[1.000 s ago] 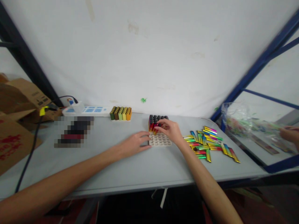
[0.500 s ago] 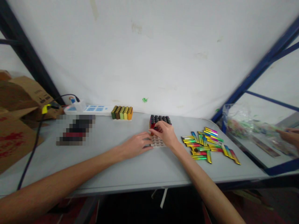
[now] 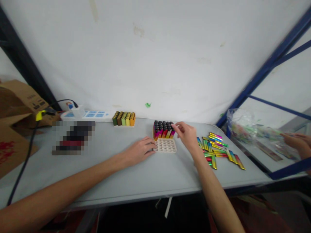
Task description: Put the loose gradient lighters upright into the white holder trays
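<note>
Standing in tray (image 3: pixel 166 146), lighters (image 3: pixel 163 129); left hand (image 3: pixel 141 150) half-spread alongside, right hand (image 3: pixel 186 135) half-curled, grip unclear.

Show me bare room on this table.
Bare: the table between the white tray and the front edge; also the gap between the gold-topped block and the dark-topped block, beyond the left hand. Crowded: around the tray, with the right hand by the dark-topped block, and farther right, among the scattered lighters.

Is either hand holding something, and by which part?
Cannot be told: left hand at the white tray, left edge; right hand at a lighter, by its black top.
</note>
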The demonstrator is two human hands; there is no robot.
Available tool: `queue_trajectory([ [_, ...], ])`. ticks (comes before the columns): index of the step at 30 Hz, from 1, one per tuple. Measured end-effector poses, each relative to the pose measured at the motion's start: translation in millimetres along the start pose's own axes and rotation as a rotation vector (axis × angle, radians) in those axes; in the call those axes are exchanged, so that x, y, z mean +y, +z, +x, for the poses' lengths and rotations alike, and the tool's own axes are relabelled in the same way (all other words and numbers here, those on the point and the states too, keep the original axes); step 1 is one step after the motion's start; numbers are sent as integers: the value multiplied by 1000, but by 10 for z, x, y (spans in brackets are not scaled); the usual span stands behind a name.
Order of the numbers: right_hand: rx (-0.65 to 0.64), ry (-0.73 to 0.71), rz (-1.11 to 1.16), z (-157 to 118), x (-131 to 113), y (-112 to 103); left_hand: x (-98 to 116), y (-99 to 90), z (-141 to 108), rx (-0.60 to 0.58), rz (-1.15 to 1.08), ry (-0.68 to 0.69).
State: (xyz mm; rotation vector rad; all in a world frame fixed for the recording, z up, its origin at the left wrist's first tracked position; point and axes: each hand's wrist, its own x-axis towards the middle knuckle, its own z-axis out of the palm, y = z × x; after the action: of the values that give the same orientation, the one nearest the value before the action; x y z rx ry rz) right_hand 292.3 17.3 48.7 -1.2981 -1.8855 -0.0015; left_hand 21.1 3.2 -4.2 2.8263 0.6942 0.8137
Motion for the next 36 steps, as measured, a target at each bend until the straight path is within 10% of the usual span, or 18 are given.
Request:
queue_trajectory([
  [8,-491,196,-40,-206,869,-726,-5,9,-4,19,-21,-19],
  [15,-741,204,-80,-289,872,-797,-41,54,13,47,-39,-56],
  [27,-531,99,-126,-179,805,-626,-267,173,58,121,-34,-131],
  [36,-406,4,180,66,242,-437,-224,178,32,118,-32,-24],
])
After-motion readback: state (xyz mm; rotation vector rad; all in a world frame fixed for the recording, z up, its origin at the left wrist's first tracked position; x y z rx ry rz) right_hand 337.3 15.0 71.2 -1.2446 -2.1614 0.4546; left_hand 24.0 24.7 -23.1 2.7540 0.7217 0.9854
